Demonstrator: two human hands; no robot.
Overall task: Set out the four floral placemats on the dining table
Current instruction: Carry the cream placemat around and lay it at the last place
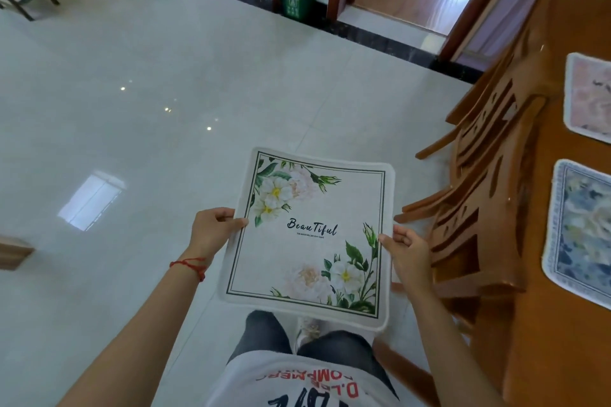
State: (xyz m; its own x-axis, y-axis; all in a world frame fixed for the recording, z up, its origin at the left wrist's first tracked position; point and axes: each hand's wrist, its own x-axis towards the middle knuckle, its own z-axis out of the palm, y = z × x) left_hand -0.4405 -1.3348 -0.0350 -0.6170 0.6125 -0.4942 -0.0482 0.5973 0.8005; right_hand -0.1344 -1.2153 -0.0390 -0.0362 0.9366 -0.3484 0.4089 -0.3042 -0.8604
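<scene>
Head view: a white floral placemat [310, 238] is held flat in the air over the tiled floor [132, 142], in front of the body, carried by nothing but the hands. The left hand [211, 231] is pinched on its left edge, thumb on top, fingers curled beneath. The right hand [408, 251] is pinched on its right edge the same way. The mat is near square with rounded corners, so no clear long axis is shown; the printed word "Beautiful" reads upright toward the wearer.

The counter [562, 324] lies to the right of the held mat, beyond a row of wooden chairs [479, 208] pushed in along its near long edge. The right hand is the nearer one to it. The coming move is judged a carry to the right, over the chair backs.

Two mats are already laid on the counter: a blue-patterned mat [582, 235] by the near edge, a pink-patterned mat [588, 96] further along the same edge. Both are cut by the frame.

Materials: the held mat looks like soft fabric, slightly sagging, with a stitched pale border and green line frame. The counter and chairs are glossy orange-brown wood. The floor is polished and reflective.
</scene>
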